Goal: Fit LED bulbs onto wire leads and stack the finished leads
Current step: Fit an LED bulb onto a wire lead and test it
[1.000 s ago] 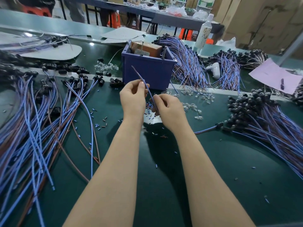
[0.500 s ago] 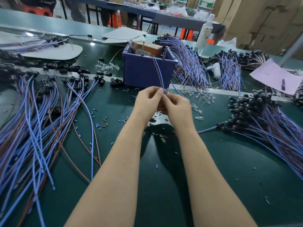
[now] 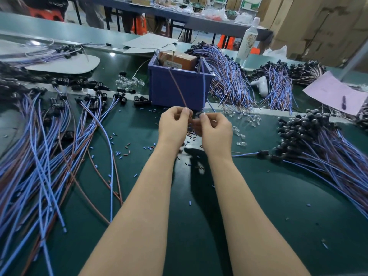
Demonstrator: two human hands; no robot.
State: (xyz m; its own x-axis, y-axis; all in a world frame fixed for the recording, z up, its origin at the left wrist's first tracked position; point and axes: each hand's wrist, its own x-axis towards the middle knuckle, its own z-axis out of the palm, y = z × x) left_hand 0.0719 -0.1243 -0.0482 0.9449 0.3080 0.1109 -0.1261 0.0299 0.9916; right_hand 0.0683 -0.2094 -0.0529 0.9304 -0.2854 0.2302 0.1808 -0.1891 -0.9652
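My left hand (image 3: pixel 174 126) and my right hand (image 3: pixel 214 129) meet above the green table, just in front of the blue bin (image 3: pixel 179 88). Between them they pinch one wire lead: its brown strand (image 3: pixel 177 86) rises from my left fingertips and its blue strand (image 3: pixel 204 90) rises from my right fingertips. What sits between the fingertips is hidden. Clear LED bulbs (image 3: pixel 242 120) lie scattered right of my hands. A heap of leads with black caps (image 3: pixel 310 132) lies at the right. Loose blue and brown leads (image 3: pixel 49 140) spread over the left.
The blue bin holds a brown box (image 3: pixel 179 60). Small cut bits of insulation (image 3: pixel 119 152) litter the table (image 3: pixel 258 196). More wire bundles (image 3: pixel 229 76), a white bottle (image 3: pixel 248 40), a pink paper (image 3: pixel 334 92) and another pile of clear bulbs (image 3: pixel 129 82) lie behind.
My hands came together from slightly apart and drew nearer the bin. The lead's two strands, close together half a second ago, now splay apart, brown to the left and blue to the right.
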